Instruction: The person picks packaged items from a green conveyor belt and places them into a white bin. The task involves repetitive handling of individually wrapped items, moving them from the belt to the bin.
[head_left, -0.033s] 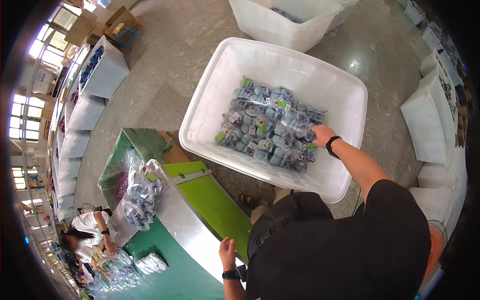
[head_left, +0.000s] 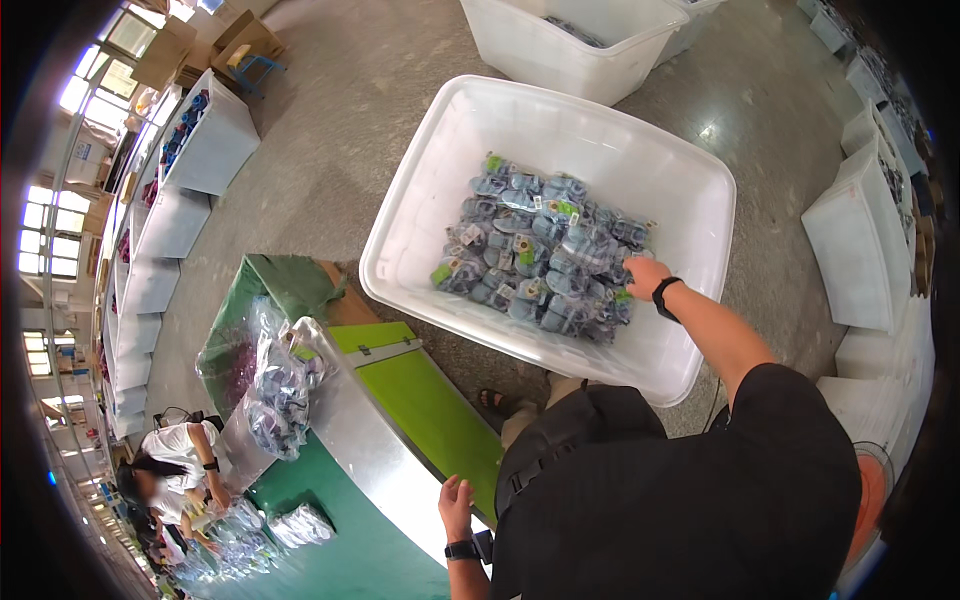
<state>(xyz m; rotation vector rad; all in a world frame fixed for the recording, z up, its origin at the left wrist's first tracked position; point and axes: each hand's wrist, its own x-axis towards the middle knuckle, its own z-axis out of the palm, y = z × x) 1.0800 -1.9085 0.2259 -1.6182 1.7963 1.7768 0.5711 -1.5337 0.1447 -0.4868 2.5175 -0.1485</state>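
Observation:
My right hand [head_left: 647, 277] reaches into a large white plastic tub [head_left: 405, 185]. Its fingers are closed at the right edge of a pile of clear plastic bags, apparently gripping a bag of grey-blue shoes [head_left: 590, 243]; the fingertips are partly hidden. Several more bagged shoes [head_left: 515, 250], some with green labels, lie together on the tub's floor. My left hand [head_left: 456, 507] hangs beside the metal-edged worktable, near its lime-green side panel [head_left: 430, 400]. Its fingers are loosely bent and apart, with nothing in them.
Clear-wrapped goods [head_left: 280, 390] lie on the worktable's metal end [head_left: 350, 440]; a packet [head_left: 302, 526] rests on its green surface [head_left: 345, 560]. A person [head_left: 185, 460] handles bags at far left. Other white tubs [head_left: 570, 60] stand ahead and along both sides. An orange fan [head_left: 872, 490] stands lower right.

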